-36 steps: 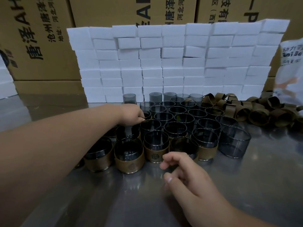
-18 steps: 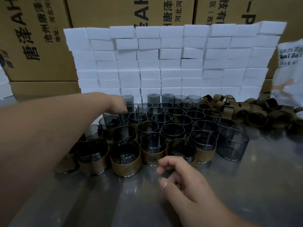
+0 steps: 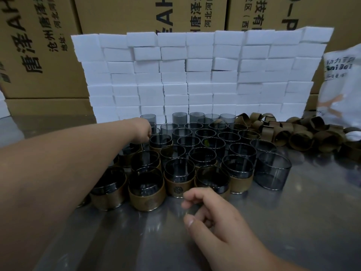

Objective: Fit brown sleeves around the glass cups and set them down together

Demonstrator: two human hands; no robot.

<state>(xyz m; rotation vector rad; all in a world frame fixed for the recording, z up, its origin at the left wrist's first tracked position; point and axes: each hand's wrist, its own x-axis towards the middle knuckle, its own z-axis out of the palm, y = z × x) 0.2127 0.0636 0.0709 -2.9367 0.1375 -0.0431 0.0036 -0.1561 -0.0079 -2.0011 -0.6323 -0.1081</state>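
Note:
Several smoky glass cups stand packed together on the steel table point(image 3: 304, 222). The front rows, such as one sleeved cup point(image 3: 145, 194), wear brown sleeves. A bare cup point(image 3: 273, 173) stands at the cluster's right edge, and more bare cups point(image 3: 179, 118) stand at the back. My left hand point(image 3: 141, 130) reaches over the cluster's back left corner, fingers pointing down among the cups and hidden behind the hand. My right hand point(image 3: 214, 218) hovers just in front of the front row, fingers loosely curled and holding nothing.
A heap of loose brown sleeves point(image 3: 298, 137) lies to the right of the cups. A wall of white foam blocks point(image 3: 195, 75) stands behind them, backed by cardboard boxes point(image 3: 39, 45). A white bag point(image 3: 341, 85) leans at the far right.
My left hand has moved from the middle left cups toward the back left corner of the cluster. My right hand has stayed in place.

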